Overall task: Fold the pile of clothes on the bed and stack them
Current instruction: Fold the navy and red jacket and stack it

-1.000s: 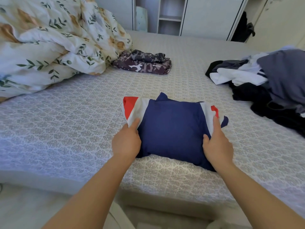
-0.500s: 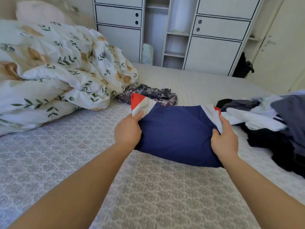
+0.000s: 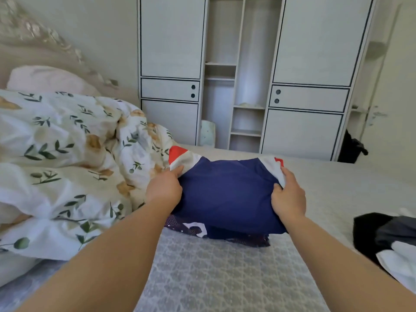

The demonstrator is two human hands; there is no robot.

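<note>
A folded navy garment (image 3: 227,194) with white and red trim is held between both hands over the far part of the bed (image 3: 225,273). My left hand (image 3: 164,190) grips its left edge and my right hand (image 3: 288,197) grips its right edge. Directly beneath it lies the folded dark patterned garment (image 3: 195,228), mostly covered, with only its near edge showing. The unfolded pile of dark, grey and white clothes (image 3: 391,239) sits at the right edge of the view.
A rumpled floral duvet (image 3: 67,167) fills the left side of the bed, touching the spot where the garments are. A pink pillow (image 3: 47,79) and headboard are behind it. A white wardrobe (image 3: 245,75) stands beyond the bed.
Both hands lifted the folded navy garment off the near part of the bed and carried it forward to over the folded patterned garment beside the duvet. The view tilted up.
</note>
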